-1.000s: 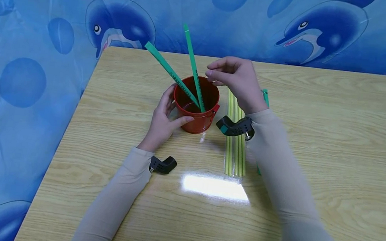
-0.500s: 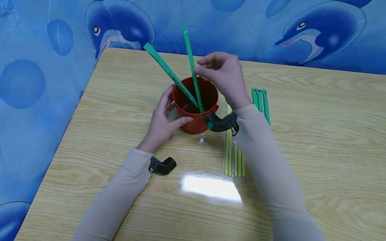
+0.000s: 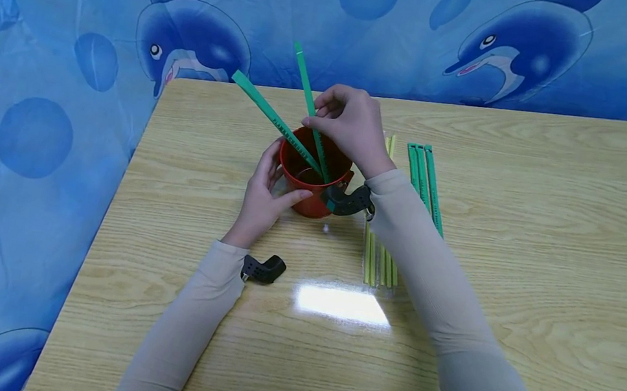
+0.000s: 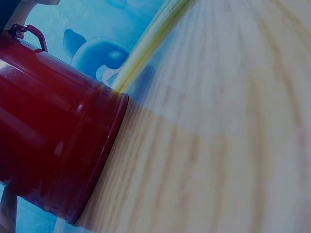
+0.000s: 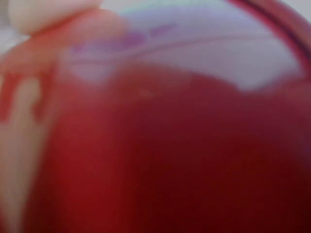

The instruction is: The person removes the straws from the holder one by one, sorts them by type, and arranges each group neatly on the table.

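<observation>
A red metal bucket (image 3: 312, 209) stands on the table, and my left hand (image 3: 261, 199) grips its left side, thumb across the front. Two long green sticks lean out of it; the left one (image 3: 265, 108) carries dark printed letters. My right hand (image 3: 348, 121) reaches over the bucket's far rim and pinches the more upright green stick (image 3: 304, 77) between thumb and bent fingers. Close up in the left wrist view is the bucket wall (image 4: 53, 126) with a handle lug. The right wrist view is blurred, mostly the bucket's red inside (image 5: 194, 145), with fingers at upper left.
To the right of the bucket, yellow sticks (image 3: 369, 264) lie in clear wrapping, partly under the right forearm. Several green sticks (image 3: 428, 177) lie beside them. The wooden table (image 3: 547, 250) meets a blue dolphin-print sheet (image 3: 314, 0) at its back edge.
My right hand has moved left over the bucket, from apart to touching the upright green stick. More of the green sticks on the table now shows. My left hand keeps its hold.
</observation>
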Demonstrator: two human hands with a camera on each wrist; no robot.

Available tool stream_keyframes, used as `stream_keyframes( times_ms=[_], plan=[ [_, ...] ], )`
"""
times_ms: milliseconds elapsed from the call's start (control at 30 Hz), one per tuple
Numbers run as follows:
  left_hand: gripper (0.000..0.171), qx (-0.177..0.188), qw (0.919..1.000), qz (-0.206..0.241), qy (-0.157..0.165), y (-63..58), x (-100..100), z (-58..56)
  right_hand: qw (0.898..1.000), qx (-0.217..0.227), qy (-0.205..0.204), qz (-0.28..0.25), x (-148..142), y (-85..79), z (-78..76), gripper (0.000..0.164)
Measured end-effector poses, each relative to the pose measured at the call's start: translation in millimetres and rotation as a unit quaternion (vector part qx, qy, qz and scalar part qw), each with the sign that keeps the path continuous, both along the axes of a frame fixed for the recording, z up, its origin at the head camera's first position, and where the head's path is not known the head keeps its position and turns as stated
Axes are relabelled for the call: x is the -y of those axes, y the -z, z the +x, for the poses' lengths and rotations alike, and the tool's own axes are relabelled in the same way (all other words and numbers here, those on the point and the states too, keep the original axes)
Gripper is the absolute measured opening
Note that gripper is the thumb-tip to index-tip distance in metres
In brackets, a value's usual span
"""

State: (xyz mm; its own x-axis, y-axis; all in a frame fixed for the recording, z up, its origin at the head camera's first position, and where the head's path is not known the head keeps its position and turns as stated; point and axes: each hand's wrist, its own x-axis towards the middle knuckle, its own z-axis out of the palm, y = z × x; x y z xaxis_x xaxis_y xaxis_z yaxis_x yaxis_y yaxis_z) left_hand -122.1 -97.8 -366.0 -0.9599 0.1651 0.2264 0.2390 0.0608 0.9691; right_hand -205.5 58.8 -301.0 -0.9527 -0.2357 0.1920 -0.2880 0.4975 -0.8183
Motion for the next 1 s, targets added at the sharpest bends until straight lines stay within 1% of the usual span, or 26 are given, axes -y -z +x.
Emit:
stream_keyframes(
  times_ms=[100, 167, 333, 433, 567, 700, 800, 1000],
  plan=[
    [0.079, 0.0, 1.0, -0.001, -0.001, 0.3, 0, 0.1, 1.0, 0.003, -0.008, -0.022, -3, 1.4, -0.7, 0.02],
    [0.078, -0.002, 1.0, 0.0, -0.001, 0.5, 0, -0.1, 0.998, 0.015, -0.014, -0.051, -5, 2.5, -1.1, 0.019],
    [0.077, -0.012, 0.9999, 0.008, 0.003, 2.3, 0, -0.8, 0.989, 0.052, -0.029, -0.138, -12, 3.9, -0.6, 0.013],
    [0.079, -0.018, 0.9997, 0.014, 0.005, 11.9, 2, -5.2, 0.981, 0.065, -0.04, -0.178, -15, 3.8, 0.4, 0.01],
    [0.081, -0.03, 0.9995, 0.012, 0.002, 26.5, 4, -11.5, 0.972, 0.078, -0.046, -0.218, -20, 2.9, 2.0, 0.008],
    [0.081, -0.044, 0.9989, 0.012, 0.002, 30.0, 4, -12.4, 0.966, 0.083, -0.045, -0.241, -25, 0.9, 4.5, 0.008],
    [0.081, -0.035, 0.9993, 0.015, 0.003, 26.7, 4, -11.0, 0.964, 0.085, -0.044, -0.25, -28, -1.6, 6.9, 0.008],
    [0.079, -0.01, 0.9999, 0.012, 0.005, 5.9, 3, -1.5, 0.959, 0.08, -0.042, -0.267, -32, -8.7, 12.8, 0.007]
  ],
)
